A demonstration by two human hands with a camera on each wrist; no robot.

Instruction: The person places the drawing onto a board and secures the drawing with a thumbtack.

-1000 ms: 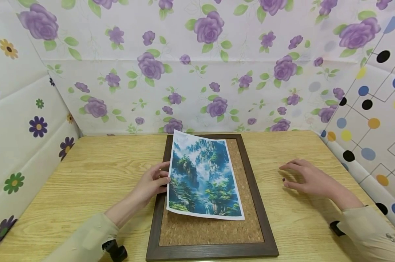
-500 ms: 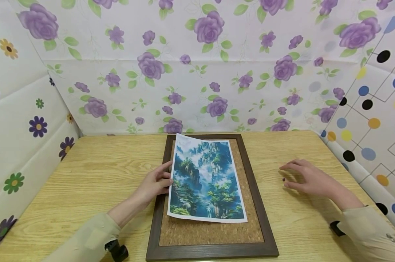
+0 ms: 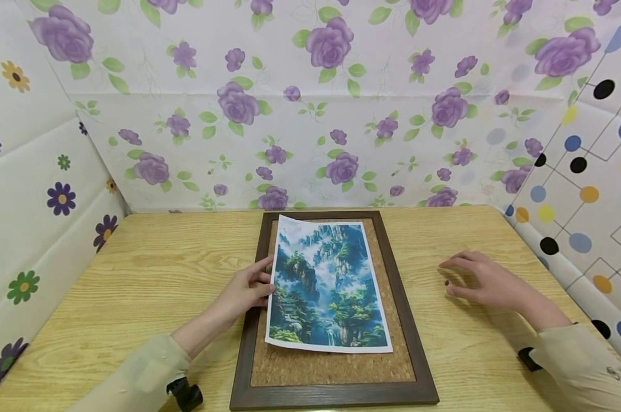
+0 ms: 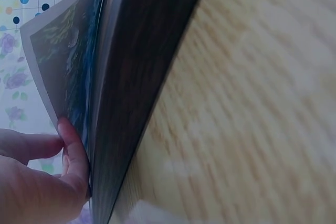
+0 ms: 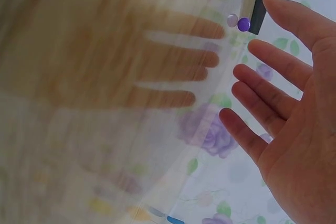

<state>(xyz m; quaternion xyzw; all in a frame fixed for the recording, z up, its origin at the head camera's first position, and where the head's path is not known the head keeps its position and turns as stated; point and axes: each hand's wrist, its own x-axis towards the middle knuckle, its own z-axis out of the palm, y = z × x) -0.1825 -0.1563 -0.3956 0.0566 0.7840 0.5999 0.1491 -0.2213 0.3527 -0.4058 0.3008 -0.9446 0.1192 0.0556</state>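
A printed mountain landscape picture with a white border lies over a cork board in a dark wooden frame. My left hand pinches the print's left edge between thumb and fingers, beside the frame's left side. The left wrist view shows that edge of the print raised off the board, with the thumb and fingertips meeting at it. My right hand rests on the table to the right of the board, fingers spread and loosely bent, holding nothing. A small purple round piece sits near its thumb and fingertips.
The wood-grain table extends on both sides of the board. A flower-patterned back wall rises behind it, and patterned side walls stand at left and right. A black device is strapped at the left wrist.
My left hand has shifted the print slightly to the right and towards me, its raised left edge now lower over the board. The right hand has stayed in place.
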